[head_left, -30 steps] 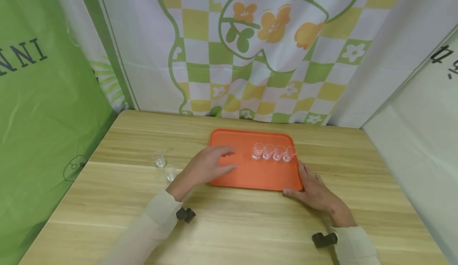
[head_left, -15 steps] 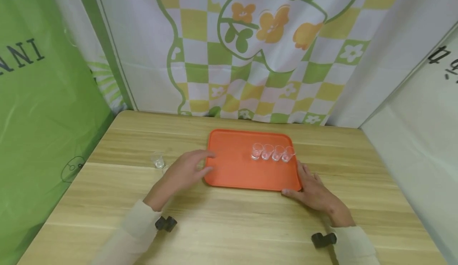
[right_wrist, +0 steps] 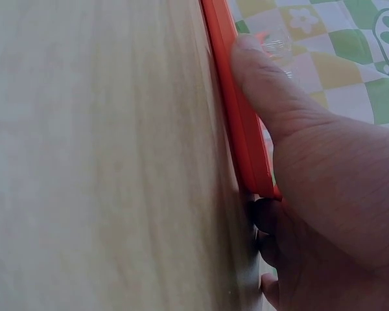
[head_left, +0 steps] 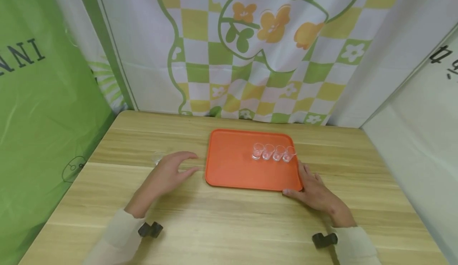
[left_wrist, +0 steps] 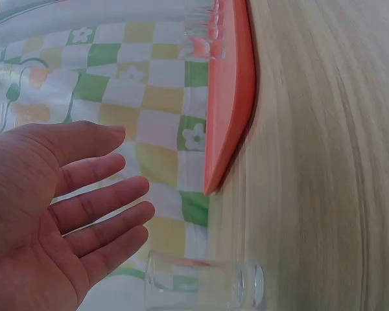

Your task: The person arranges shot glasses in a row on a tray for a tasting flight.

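Note:
An orange-red tray point(head_left: 232, 173) lies on the wooden table, bearing a row of several clear shot glasses point(head_left: 268, 152) on its right half. My right hand point(head_left: 315, 191) holds the tray's near right corner, its thumb point(right_wrist: 266, 78) on the near rim and its fingers along the right side. Left of the tray, my left hand point(head_left: 166, 173) hovers with thumb and fingers spread apart and nothing between them. Behind it a clear shot glass point(head_left: 157, 157) is partly covered by the hand. In the left wrist view, a shot glass point(left_wrist: 201, 285) stands close below the fingertips.
The wooden table point(head_left: 229, 225) reaches back to a checkered, flowered curtain point(head_left: 250, 86). A green cloth point(head_left: 46, 118) hangs along the left side and a white one point(head_left: 422, 138) along the right.
My left hand has drawn back from over the tray to the left, fingers empty, and now covers part of the loose glasses. My right hand stays at the tray's corner.

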Action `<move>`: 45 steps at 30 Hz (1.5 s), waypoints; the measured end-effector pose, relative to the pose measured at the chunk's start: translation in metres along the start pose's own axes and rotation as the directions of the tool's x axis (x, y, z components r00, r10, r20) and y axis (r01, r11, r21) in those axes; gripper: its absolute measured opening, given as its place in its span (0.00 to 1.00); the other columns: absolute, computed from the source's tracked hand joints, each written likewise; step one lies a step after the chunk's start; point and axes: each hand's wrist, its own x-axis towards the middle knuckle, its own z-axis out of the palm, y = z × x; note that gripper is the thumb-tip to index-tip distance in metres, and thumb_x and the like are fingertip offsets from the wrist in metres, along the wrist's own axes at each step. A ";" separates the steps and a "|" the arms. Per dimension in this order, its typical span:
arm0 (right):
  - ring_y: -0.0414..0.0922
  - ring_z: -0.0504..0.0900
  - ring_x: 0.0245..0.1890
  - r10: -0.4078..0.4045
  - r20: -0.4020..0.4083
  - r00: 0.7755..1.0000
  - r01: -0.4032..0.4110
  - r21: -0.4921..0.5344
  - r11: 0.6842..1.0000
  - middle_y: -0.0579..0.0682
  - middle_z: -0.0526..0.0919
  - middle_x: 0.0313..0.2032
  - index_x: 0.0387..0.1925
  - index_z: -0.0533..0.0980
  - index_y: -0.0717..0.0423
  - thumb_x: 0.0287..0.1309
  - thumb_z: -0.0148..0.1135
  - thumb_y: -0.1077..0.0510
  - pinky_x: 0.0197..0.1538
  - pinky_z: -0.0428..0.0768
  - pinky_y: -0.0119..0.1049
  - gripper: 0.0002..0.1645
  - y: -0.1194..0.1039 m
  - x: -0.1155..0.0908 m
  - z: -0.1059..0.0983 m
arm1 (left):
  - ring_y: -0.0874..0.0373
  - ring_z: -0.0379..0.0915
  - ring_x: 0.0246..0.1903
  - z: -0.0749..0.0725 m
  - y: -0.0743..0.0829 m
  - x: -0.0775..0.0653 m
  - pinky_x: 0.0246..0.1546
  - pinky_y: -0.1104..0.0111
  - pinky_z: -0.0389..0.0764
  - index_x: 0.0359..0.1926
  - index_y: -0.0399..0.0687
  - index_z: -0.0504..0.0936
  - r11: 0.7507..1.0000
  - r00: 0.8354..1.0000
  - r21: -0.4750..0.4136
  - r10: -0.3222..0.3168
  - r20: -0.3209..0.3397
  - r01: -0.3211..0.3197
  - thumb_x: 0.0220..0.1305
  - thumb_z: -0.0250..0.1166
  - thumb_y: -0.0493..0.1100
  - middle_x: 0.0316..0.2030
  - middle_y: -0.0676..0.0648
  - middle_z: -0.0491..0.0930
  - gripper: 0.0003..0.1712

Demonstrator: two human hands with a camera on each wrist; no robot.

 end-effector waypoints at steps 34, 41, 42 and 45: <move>0.73 0.41 0.76 0.006 -0.004 1.000 -0.006 0.012 1.000 0.72 0.43 0.78 0.82 0.32 0.57 0.65 0.67 0.35 0.71 0.39 0.73 0.69 0.001 0.000 0.001 | 0.40 0.76 0.60 -0.007 -0.016 -0.033 0.62 0.45 0.74 0.57 0.38 0.84 0.990 0.991 0.032 -0.134 0.004 0.134 0.68 0.71 0.42 0.56 0.41 0.83 0.19; 0.73 0.41 0.76 0.007 -0.011 1.000 -0.007 0.015 1.000 0.72 0.44 0.78 0.82 0.33 0.57 0.64 0.68 0.35 0.71 0.39 0.74 0.69 0.000 -0.001 0.001 | 0.41 0.79 0.55 -0.006 -0.024 -0.038 0.57 0.45 0.78 0.57 0.38 0.84 0.990 0.990 0.015 -0.141 -0.009 0.141 0.68 0.71 0.42 0.55 0.40 0.84 0.20; 0.73 0.41 0.76 0.007 -0.012 1.000 -0.006 0.013 1.000 0.72 0.44 0.77 0.82 0.33 0.57 0.64 0.68 0.35 0.71 0.39 0.73 0.69 0.000 -0.001 0.001 | 0.41 0.80 0.54 -0.006 -0.025 -0.038 0.56 0.45 0.79 0.57 0.38 0.84 0.989 0.989 0.013 -0.146 -0.012 0.146 0.68 0.71 0.42 0.55 0.40 0.84 0.20; 0.73 0.41 0.76 0.006 -0.011 1.000 -0.005 0.013 1.000 0.72 0.43 0.77 0.82 0.32 0.57 0.64 0.67 0.35 0.71 0.39 0.74 0.69 -0.001 -0.001 0.001 | 0.42 0.81 0.49 -0.007 -0.026 -0.040 0.51 0.46 0.81 0.57 0.38 0.83 0.988 0.988 0.010 -0.155 -0.019 0.155 0.67 0.71 0.40 0.54 0.39 0.84 0.20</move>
